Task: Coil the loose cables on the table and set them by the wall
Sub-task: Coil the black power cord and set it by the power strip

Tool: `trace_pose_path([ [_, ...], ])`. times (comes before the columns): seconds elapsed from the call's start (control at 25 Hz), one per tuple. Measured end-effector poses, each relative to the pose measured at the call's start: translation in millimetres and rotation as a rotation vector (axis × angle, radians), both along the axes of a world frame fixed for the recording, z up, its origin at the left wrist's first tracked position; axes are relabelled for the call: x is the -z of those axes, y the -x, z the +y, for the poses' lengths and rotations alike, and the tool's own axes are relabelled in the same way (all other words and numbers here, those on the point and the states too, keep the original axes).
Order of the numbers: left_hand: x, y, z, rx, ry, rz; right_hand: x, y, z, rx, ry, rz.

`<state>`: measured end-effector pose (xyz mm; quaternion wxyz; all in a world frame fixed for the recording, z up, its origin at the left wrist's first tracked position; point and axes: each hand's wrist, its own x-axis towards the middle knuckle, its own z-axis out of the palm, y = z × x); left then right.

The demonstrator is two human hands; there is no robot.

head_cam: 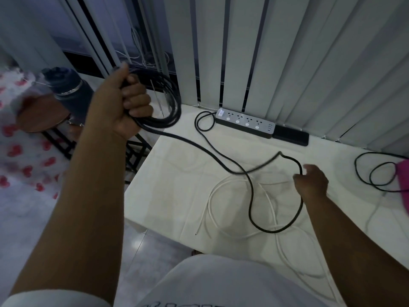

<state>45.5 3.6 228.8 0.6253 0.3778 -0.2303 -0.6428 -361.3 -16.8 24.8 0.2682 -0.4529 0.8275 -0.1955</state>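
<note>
My left hand (124,105) is raised left of the table, shut on several coiled loops of a black cable (172,100). From the coil the loose part of the black cable (250,191) runs down across the white table (168,196) and loops back up to my right hand (312,182), which pinches it near its blurred free end. A thin white cable (209,207) lies in loose curves on the table beneath the black one. Another black cable (374,173) lies looped at the table's right side.
A power strip (245,122) with its own black cord and a flat black box (291,136) lie along the vertical blinds (287,63) at the back. A pink item (404,185) sits at the right edge. A dark bottle (68,91) stands on a stool to the left.
</note>
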Motion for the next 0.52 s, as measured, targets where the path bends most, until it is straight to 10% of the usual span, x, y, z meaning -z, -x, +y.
trace_pose_path([
  [0.16,15,43,-4,0.139,-0.082,-0.037,-46,-61,11,-0.564,0.592,-0.148],
  [0.32,18,55,-10,0.207,-0.112,-0.066,-97,-91,24,-1.321,0.072,0.081],
  [0.4,18,51,-11,0.201,-0.119,-0.115,-113,-89,26,-1.236,-0.088,-0.003],
  [0.52,21,56,-11,0.167,-0.135,-0.193,-146,-107,38,-0.729,0.315,-0.777],
])
